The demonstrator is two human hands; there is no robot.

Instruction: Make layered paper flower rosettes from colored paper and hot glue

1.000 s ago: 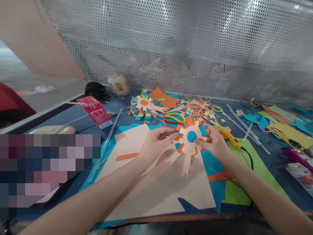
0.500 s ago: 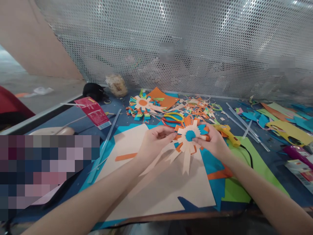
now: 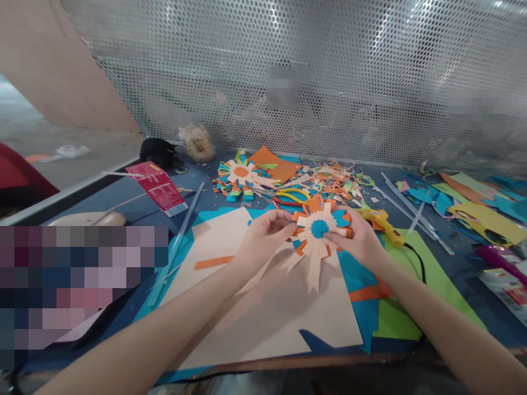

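Between my hands is a layered paper rosette (image 3: 318, 229) with a blue centre, cream and orange loops, blue tips and two cream tails hanging down. My left hand (image 3: 276, 227) pinches its left edge between thumb and fingers. On the other side my right hand (image 3: 357, 235) grips it, thumb on the front near the centre and fingers behind. The rosette is held above a large cream sheet (image 3: 284, 323), which has an orange strip (image 3: 213, 263) lying on it. Just behind the rosette are scissors (image 3: 293, 197) with yellow and red handles.
A yellow glue gun (image 3: 385, 226) with a black cord lies right of my right hand, over a green sheet (image 3: 415, 296). Farther back are another rosette (image 3: 241, 174) and paper scraps (image 3: 333, 181). Clear sticks (image 3: 415, 214) lie at right, a pink packet (image 3: 158, 189) at left. Perforated metal (image 3: 230, 66) rises behind.
The rosette has shifted very slightly in my fingers, its centre a touch to the left. Both hands keep their hold, and the things on the table stay put.
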